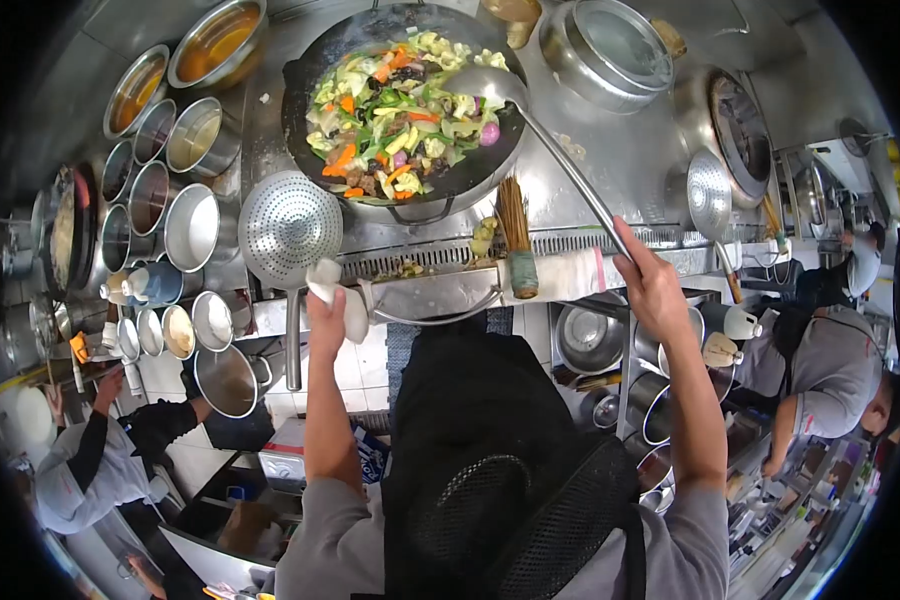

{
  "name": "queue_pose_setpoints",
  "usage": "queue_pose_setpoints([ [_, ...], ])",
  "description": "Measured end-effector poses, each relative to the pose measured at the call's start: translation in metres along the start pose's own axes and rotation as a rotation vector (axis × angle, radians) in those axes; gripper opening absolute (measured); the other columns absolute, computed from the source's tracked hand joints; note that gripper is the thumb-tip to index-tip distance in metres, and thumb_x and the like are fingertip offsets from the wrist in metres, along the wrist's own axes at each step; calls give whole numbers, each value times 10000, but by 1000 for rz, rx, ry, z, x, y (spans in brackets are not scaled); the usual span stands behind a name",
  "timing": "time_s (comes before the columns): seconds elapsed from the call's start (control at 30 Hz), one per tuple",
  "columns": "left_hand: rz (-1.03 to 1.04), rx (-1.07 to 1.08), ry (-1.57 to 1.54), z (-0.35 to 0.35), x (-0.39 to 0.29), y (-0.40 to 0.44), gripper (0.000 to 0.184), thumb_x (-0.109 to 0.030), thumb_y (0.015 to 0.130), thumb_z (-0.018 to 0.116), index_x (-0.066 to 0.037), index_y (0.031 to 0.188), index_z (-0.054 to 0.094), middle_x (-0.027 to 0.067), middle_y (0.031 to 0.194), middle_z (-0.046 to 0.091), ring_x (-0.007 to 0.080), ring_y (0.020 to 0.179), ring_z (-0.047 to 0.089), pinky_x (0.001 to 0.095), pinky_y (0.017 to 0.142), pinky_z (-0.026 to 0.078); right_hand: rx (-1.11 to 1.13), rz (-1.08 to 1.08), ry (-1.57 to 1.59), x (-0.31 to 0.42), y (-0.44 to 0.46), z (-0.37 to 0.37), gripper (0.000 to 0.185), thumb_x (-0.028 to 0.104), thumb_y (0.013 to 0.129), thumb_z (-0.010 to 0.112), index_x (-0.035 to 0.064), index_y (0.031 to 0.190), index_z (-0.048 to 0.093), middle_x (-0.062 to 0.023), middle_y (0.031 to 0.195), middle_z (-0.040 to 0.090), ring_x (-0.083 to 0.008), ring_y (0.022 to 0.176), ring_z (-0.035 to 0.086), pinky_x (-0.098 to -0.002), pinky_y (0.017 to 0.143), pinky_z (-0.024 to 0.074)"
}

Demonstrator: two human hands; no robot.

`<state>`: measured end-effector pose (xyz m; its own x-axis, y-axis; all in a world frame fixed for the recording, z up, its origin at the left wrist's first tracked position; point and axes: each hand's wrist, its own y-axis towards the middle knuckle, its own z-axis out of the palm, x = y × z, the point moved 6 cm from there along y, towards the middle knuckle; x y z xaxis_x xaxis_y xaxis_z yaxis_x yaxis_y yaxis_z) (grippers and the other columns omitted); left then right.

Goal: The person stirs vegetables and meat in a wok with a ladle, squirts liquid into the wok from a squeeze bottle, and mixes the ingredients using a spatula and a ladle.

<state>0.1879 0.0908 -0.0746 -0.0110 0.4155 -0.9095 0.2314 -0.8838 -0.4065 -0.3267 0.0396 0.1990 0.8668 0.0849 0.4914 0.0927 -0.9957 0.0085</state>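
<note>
A big wok [310,110] holds mixed vegetables [400,120] with orange, green and purple pieces. My right hand [655,290] is closed round the long handle of a metal ladle [485,85], whose bowl rests over the food at the wok's right side. Below the wok's left side, my left hand [325,315] is closed on a white cloth [353,312]. Close to that hand, a perforated strainer [290,230] lies on the counter with its handle pointing toward me.
Metal bowls and pots [192,227] crowd the left. A bamboo brush [517,240] stands at the counter's front edge. At the right are a lidded pot [620,50] and another strainer [708,195]. Co-workers [95,470] are at the lower left and far right [835,370].
</note>
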Motion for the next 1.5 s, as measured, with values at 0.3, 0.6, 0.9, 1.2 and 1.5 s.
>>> queue_pose_setpoints([
  [0.3, 575, -493, 842, 54, -72, -44, 571, -250, 949, 727, 34, 1380, 482, 275, 1287, 549, 445, 1205, 511, 530, 1064, 388, 16, 77, 76, -33, -9, 23, 550, 120, 1014, 657, 159, 1544, 518, -242, 881, 695, -367, 718, 676, -444, 720, 535],
  [0.6, 564, 570, 950, 300, -52, 47, 663, -100, 747, 838, -95, 1355, 573, 204, 1441, 457, 449, 1326, 490, 523, 1097, 481, 113, 456, 526, 1, -16, 40, 523, 200, 1051, 633, 137, 1556, 509, -44, 686, 475, -95, 617, 411, -289, 574, 422],
  [0.9, 747, 684, 997, 321, -14, 74, 491, -42, 770, 769, -113, 1222, 592, 214, 1270, 482, 474, 1192, 527, 549, 1018, 488, 22, 310, 305, 11, -33, 21, 520, 98, 1017, 641, 51, 1519, 513, -307, 1147, 703, -388, 948, 737, -395, 870, 544],
  [1.2, 608, 495, 1108, 293, -20, 70, 442, -24, 830, 693, -146, 1222, 533, 207, 1236, 484, 494, 1177, 549, 535, 961, 524, 31, 359, 463, -45, -19, 50, 525, 140, 1040, 625, 104, 1550, 503, -125, 932, 717, -256, 701, 656, -374, 685, 535],
  [1.5, 698, 373, 1113, 296, -32, 65, 352, -15, 837, 648, -97, 1173, 584, 252, 1244, 522, 495, 1115, 591, 546, 893, 564, -111, 369, 979, -125, 99, 4, 571, 211, 1090, 573, 116, 1621, 385, 17, 725, 520, -60, 498, 465, -249, 435, 420],
])
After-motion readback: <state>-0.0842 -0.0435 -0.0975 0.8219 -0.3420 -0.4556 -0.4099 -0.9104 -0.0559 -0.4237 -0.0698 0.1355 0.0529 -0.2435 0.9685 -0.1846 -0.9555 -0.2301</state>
